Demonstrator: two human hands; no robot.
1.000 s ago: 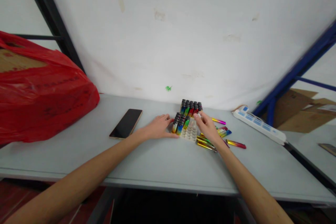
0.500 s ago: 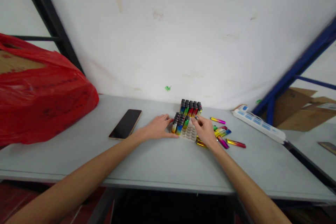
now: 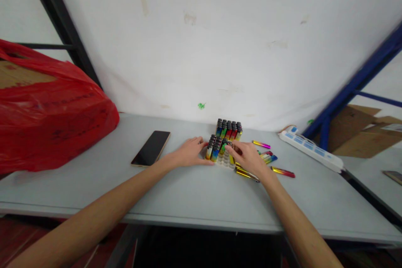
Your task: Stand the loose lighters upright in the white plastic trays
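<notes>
A pale tray with round holes (image 3: 225, 160) lies on the grey table, its left part filled with upright, black-topped lighters (image 3: 215, 149). My left hand (image 3: 191, 151) rests at the tray's left side, thumb and fingers spread around its corner, touching it. Over the tray's right part, my right hand (image 3: 245, 155) pinches a lighter with yellow on its body (image 3: 231, 159); the fingers partly hide it. Behind stands a full block of upright lighters (image 3: 229, 129). Loose shiny lighters (image 3: 247, 173) lie beside and under my right hand.
A black phone (image 3: 151, 148) lies left of my left hand. A red plastic bag (image 3: 56, 113) fills the far left. On the right are a white power strip (image 3: 310, 149), a blue post (image 3: 354, 83) and cardboard boxes (image 3: 358, 134). The table's front edge (image 3: 201, 222) runs below.
My right hand has moved slightly left and lower over the tray, and the yellow lighter now shows beneath its fingers. My left hand has stayed at the tray's left side.
</notes>
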